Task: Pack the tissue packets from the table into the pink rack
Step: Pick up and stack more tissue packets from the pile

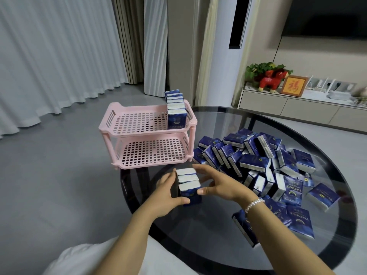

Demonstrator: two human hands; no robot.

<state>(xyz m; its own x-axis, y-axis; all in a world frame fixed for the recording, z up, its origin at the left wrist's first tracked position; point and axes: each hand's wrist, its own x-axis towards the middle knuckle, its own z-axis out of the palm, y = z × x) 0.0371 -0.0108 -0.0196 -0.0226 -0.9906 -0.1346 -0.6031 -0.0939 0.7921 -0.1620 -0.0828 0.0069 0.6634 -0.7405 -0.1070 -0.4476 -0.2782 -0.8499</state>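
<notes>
Just below the middle of the frame, a small block of three dark-blue plastic-wrapped tissue packets (pixel 187 185) stands on end on the round dark-glass counter (pixel 198 245), white edges up; the left hand (pixel 168 192) curls around its left side with the thumb pressed to the near face, so it grips the block; the right hand (pixel 216 183) comes in from the right with fingers fairly straight and spread, thumb tip at the block's near right corner and fingers reaching over the far end, steadying rather than clasping; whether those far fingers touch the top packet cannot be told. The two-tier pink slotted plastic rack (pixel 147 133) stands left of centre at the counter's far left rim; its upper tier holds one upright row of the same packets (pixel 176 110) along its right wall, and its lower tier shows no packets. A loose heap of blue tissue packets (pixel 268 167) sprawls over the right half of the counter. The step looks to be squaring the block before lifting it; to do it well, press the two ends together so that the middle packet cannot slip out; keep the faces flush; carry it upright and set it down just left of the standing row, snug against it, lest the row topple.
</notes>
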